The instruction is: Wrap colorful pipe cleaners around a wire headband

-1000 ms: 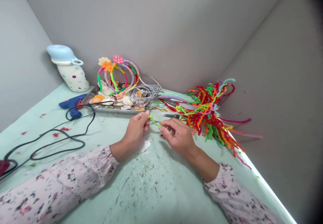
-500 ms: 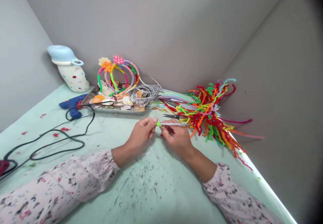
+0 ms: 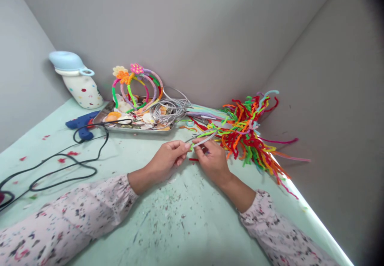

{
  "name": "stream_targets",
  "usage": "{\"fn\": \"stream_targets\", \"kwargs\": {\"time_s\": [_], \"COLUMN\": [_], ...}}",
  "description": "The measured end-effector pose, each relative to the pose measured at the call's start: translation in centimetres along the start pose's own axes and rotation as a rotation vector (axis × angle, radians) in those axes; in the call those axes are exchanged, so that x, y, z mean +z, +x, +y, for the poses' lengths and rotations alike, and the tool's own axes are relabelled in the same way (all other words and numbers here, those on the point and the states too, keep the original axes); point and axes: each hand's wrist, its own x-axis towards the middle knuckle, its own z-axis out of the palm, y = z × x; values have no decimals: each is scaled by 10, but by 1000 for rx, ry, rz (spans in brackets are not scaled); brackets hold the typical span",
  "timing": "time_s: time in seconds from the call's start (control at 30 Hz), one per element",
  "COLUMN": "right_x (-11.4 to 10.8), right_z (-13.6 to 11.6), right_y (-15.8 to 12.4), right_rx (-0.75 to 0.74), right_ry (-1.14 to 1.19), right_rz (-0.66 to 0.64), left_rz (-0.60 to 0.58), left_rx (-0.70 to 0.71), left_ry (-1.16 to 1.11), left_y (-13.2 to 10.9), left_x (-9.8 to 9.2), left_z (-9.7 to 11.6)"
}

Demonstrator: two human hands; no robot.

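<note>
From the head camera, looking down, two bare hands in pink floral sleeves (image 3: 90,210) meet above a pale mint-green tabletop (image 3: 180,230) flecked with dark marks. The left hand (image 3: 165,160) pinches a small lime-green fuzzy piece (image 3: 192,147) between thumb and forefinger, at the near end of a slim, pale grey, curved strip (image 3: 205,140). The right hand (image 3: 214,162) is bent around that same end, its thumb and fingertips closed on the strip; which fingers press on the green is too small to tell. The strip slants up and right from the hands toward a large, tangled bundle of multicoloured fuzzy stems (image 3: 246,134).

Behind the left hand sits a shallow silver metal tray (image 3: 138,131) of seashells (image 3: 112,117), with fuzzy-wrapped rainbow hoops bearing flowers (image 3: 129,92) and a loose coil of grey wire-like loops (image 3: 172,110). Left of the tray lie a blue glue gun (image 3: 80,123) and its black cord (image 3: 79,166); behind them leans a white bottle with a pale blue lid (image 3: 84,92).
</note>
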Motion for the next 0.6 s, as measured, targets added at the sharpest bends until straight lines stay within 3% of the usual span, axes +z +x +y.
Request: {"fn": "stream_targets", "kwargs": {"time_s": [0.6], "right_x": [1], "right_z": [8], "right_y": [-1], "right_rx": [63], "right_ry": [91], "right_rz": [-7], "left_rz": [-113], "left_rx": [-106], "left_ry": [32], "left_y": [-4], "left_x": [0], "left_z": [12]}}
